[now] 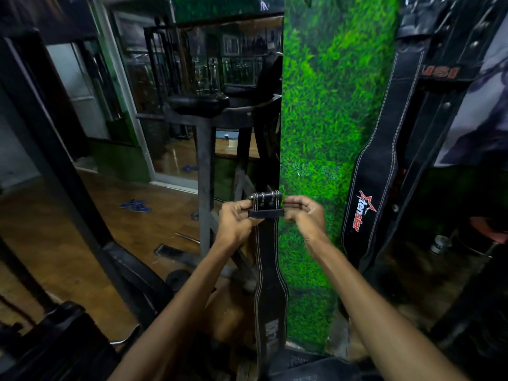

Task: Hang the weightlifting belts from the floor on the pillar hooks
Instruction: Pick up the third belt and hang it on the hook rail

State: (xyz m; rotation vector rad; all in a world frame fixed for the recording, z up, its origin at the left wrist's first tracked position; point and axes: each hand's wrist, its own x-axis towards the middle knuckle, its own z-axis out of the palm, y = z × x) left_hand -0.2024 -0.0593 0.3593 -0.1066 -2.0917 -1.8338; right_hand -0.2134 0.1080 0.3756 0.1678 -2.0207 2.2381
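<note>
Far left: black machine frame [55, 160] and dark padded gym equipment, standing on a wooden floor [55, 243].

Left of centre, on the floor: blue sandals [136, 206]; farther back, a mirror wall [192, 64] reflecting more equipment; a black metal stand [204, 160] with a padded top.

Centre: left hand [236, 218], fingers curled, gripping the left edge of the buckle end of a black weightlifting belt [270, 259] with white stitching. Belt held up at its top end by both hands, in front of the left edge of the pillar; remainder hangs straight down toward the floor, widening lower down. Metal buckle [265, 196] at the top, leather loop just below it.

Centre right: right hand [305, 214], fingers curled, pinching the right side of the same belt end at the loop.

Behind the hands: pillar [330, 119] covered in green grass-pattern facing.

Right of pillar: hanging black belt [376, 166], white stitching, red and white "tenstar" logo near its lower end, lying against the pillar's right edge. Further dark belts [439, 78] hang just beside it; the hooks bearing them cannot be made out.
</note>
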